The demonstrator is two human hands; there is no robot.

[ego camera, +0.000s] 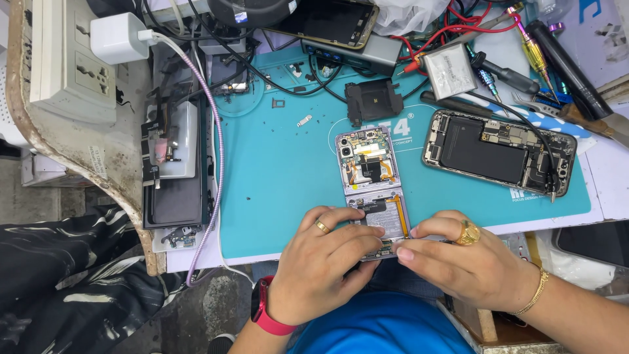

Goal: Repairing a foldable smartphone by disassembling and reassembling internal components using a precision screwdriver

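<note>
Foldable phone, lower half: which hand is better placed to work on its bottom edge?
Probably right: the right hand has fingertips pinched at the open foldable phone's bottom right corner, while the left hand lies across the lower left, bracing it.

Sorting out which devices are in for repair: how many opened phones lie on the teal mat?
2. An opened flip phone lies mid-mat, its lower end under both hands; a larger opened phone lies to its right. Clutter above may hide more.

Red watch [265, 313] — gold rings, bracelet [534, 293]
</note>
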